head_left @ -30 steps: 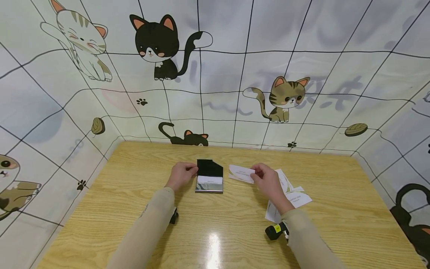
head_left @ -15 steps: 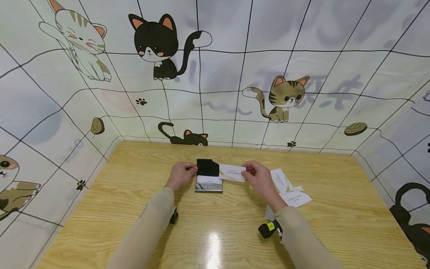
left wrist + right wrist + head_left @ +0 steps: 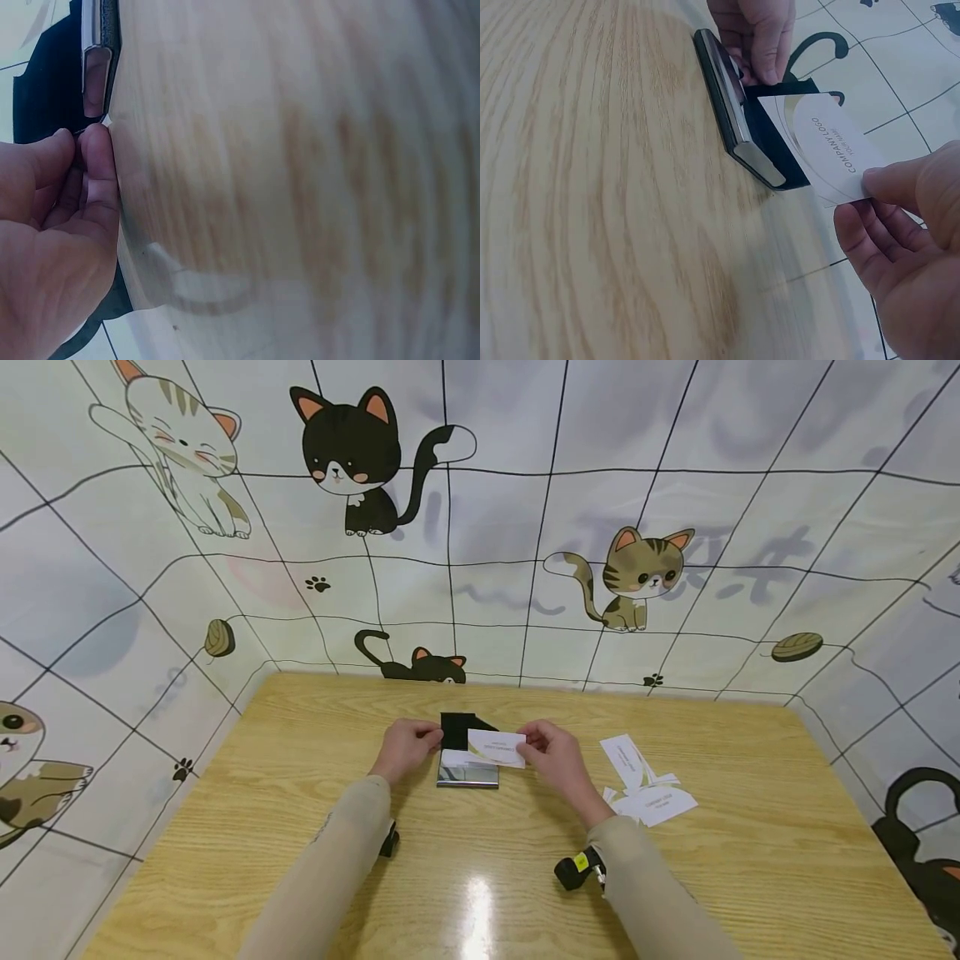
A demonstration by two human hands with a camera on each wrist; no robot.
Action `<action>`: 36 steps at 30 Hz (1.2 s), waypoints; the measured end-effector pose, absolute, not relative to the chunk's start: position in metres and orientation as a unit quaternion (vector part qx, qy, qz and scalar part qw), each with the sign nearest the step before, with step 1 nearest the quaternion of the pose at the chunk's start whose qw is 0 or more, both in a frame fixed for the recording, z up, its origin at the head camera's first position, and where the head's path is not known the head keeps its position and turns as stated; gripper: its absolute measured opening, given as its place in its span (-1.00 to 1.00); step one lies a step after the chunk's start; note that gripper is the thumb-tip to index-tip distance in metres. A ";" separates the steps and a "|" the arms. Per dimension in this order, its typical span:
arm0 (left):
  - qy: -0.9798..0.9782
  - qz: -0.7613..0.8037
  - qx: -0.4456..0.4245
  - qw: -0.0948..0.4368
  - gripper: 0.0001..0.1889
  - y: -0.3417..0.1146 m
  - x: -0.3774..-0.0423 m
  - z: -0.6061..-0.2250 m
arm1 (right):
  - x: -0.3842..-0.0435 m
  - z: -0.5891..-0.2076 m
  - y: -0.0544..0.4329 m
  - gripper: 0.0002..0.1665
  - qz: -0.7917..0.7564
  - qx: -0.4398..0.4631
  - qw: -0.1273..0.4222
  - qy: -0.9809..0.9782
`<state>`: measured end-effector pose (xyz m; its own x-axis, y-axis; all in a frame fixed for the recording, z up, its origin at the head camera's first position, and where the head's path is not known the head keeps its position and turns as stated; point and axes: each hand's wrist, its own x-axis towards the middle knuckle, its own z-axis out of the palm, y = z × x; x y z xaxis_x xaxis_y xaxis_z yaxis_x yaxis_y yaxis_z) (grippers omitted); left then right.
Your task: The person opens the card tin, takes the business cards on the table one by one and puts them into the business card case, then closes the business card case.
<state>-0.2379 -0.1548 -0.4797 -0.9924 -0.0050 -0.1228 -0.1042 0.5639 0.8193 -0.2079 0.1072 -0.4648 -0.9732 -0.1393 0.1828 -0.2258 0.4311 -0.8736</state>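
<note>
A business card case [image 3: 467, 777], black with a silvery metal front, lies on the table with its dark flap [image 3: 455, 731] folded back. At the flap's left edge, my left hand [image 3: 405, 747] pinches it between thumb and fingers; the left wrist view shows these fingertips close below the end of the case. My right hand [image 3: 557, 762] pinches the right end of a white business card [image 3: 495, 748] printed with a company logo. In the right wrist view the card [image 3: 821, 142] overlaps the flap, beyond the metal compartment. White card edges show inside the case.
Several loose business cards [image 3: 654, 803] lie spread and overlapping to the right of my right hand. The wooden table [image 3: 480, 877] ends at the back against a white wall covering [image 3: 495, 593] printed with cats. Small black cameras [image 3: 573, 872] are strapped at the wrists.
My right hand has moved left with the business card, from beside the case to over its flap and right part. The left hand keeps its grip on the flap.
</note>
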 end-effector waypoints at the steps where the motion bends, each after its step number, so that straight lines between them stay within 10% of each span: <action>1: 0.883 0.465 -0.031 0.052 -0.77 -0.155 -0.238 -0.480 | -0.208 -0.465 0.105 -0.83 0.520 0.108 0.040 -0.846; 36: 0.872 0.486 -0.024 0.050 -0.80 -0.156 -0.241 -0.483 | -0.225 -0.486 0.066 -0.85 0.446 0.125 0.085 -0.882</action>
<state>-0.2413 -0.1557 -0.4833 -0.9939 0.0062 -0.1101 -0.0904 0.5257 0.8458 -0.2249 0.0660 -0.4859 -0.9541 -0.1450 0.2620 -0.2970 0.5702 -0.7659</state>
